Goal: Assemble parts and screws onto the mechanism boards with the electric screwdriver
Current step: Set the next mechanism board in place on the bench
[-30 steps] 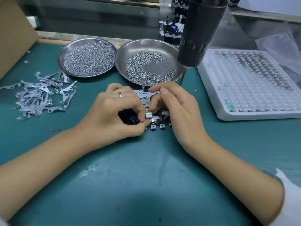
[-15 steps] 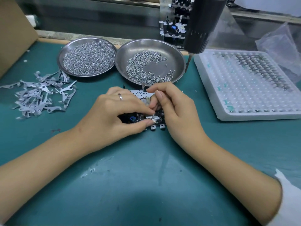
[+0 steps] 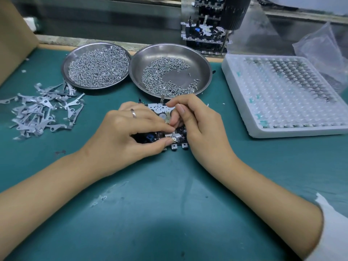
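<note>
The mechanism board [image 3: 163, 127] lies flat on the green work mat [image 3: 169, 204], just in front of the right-hand screw dish [image 3: 170, 70] and mostly covered by both hands. Its perforated metal plate shows between the fingers at the far end; two small metal tabs project from its near edge.

The left hand [image 3: 130, 132], with a ring on one finger, rests over the left part of the board. Its thumb and forefinger are curled and pinch a small silver part [image 3: 174, 138] at the board's near edge. The right hand [image 3: 197, 127] covers the right part of the board with its fingers curled down onto the mechanism; what they grip, if anything, cannot be told, as the fingertips are hidden.

The electric screwdriver [image 3: 234, 14] hangs unheld above the far edge of the mat, bit pointing down, in front of a stack of assembled boards [image 3: 203, 34].

A second dish [image 3: 96, 66], to the left, is filled with screws. A loose pile of flat metal levers [image 3: 41, 113] lies at far left. A white compartment tray [image 3: 286, 95] sits to the right, with small parts in its far rows.
</note>
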Demonstrator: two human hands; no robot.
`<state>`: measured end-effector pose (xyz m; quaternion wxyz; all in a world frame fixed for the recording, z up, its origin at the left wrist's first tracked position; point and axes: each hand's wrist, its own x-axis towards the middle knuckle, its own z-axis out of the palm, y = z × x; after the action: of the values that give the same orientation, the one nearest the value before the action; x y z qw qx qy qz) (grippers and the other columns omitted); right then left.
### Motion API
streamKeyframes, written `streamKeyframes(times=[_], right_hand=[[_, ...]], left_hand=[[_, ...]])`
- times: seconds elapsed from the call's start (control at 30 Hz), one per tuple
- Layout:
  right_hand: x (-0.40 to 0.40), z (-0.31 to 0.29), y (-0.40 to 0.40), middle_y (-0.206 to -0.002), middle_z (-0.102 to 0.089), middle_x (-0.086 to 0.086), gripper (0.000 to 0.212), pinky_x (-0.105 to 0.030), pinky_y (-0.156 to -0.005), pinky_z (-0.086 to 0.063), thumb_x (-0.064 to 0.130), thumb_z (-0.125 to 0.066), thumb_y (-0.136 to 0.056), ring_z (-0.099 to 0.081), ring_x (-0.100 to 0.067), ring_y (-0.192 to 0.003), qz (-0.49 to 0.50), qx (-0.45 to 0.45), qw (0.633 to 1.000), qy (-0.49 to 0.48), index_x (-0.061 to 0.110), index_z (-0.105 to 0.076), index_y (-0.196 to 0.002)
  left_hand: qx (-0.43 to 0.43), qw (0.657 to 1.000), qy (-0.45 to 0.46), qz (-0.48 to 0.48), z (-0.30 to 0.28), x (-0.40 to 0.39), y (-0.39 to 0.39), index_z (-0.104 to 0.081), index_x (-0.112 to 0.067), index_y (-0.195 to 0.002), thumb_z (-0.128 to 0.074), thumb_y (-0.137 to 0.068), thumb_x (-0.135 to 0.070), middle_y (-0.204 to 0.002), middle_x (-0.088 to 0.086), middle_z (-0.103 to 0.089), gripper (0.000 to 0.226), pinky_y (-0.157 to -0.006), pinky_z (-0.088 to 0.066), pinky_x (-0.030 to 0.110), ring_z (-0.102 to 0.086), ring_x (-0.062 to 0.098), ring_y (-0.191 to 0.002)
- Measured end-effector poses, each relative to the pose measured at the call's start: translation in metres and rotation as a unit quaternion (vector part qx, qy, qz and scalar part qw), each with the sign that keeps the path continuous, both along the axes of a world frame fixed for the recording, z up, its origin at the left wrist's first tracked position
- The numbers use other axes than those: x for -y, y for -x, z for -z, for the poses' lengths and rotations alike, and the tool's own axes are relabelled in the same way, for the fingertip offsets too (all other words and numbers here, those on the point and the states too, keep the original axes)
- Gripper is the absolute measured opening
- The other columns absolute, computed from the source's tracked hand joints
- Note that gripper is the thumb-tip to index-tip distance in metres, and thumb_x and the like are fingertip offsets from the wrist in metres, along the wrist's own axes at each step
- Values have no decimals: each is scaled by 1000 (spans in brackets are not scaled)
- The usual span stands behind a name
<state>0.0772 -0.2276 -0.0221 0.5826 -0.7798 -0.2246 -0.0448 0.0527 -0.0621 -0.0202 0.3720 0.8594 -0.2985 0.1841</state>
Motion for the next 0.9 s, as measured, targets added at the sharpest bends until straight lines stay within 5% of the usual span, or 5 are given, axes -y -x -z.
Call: streamKeyframes(times=[0.27,0.37,0.53,0.77,0.9], right_hand=[[3,-1,3,-72,-60,-2,18,-27,-73,-48,1,-44,-99,-57,-16,-70,6,-11,999,-50,4,-61,-100],[5,-3,8,-78,-63,-2,16,-27,-72,-48,4,-49,-96,-59,-12,-75,43,36,997,-58,6,-65,-99],[-5,2,20,-99,-66,-13,29,-39,-79,-48,24,-62,-89,-60,-30,-89,9,299,930,215,1,-68,-107],[-15,-6,35,-117,-58,-13,40,-46,-83,-42,33,-34,-98,-49,-33,-96,-48,288,841,456,23,-58,-128],[-8,-11,52,-111,-59,-11,36,-44,-80,-43,38,-42,-95,-50,-32,-94,-41,275,841,465,20,-66,-114]], left_hand=[[30,999,-18,-28,0,1,2,-73,-11,-97,-69,-79,-31,-85,-1,-71,27,-85,-44,42,-64,20,-77],[28,996,39,-76,-4,0,4,-69,-14,-101,-59,-86,-28,-82,0,-70,23,-84,-45,38,-60,18,-76],[2,972,142,-189,-4,-6,-1,-59,-21,-92,-46,-92,-32,-73,-24,-62,17,-82,-45,25,-57,-4,-76],[3,970,138,-201,-6,-5,0,-56,-23,-92,-44,-87,-34,-77,-13,-61,17,-82,-47,44,-60,23,-80],[35,975,95,-196,-4,-5,6,-60,-20,-88,-43,-86,-33,-78,-17,-58,21,-83,-37,25,-52,14,-82]])
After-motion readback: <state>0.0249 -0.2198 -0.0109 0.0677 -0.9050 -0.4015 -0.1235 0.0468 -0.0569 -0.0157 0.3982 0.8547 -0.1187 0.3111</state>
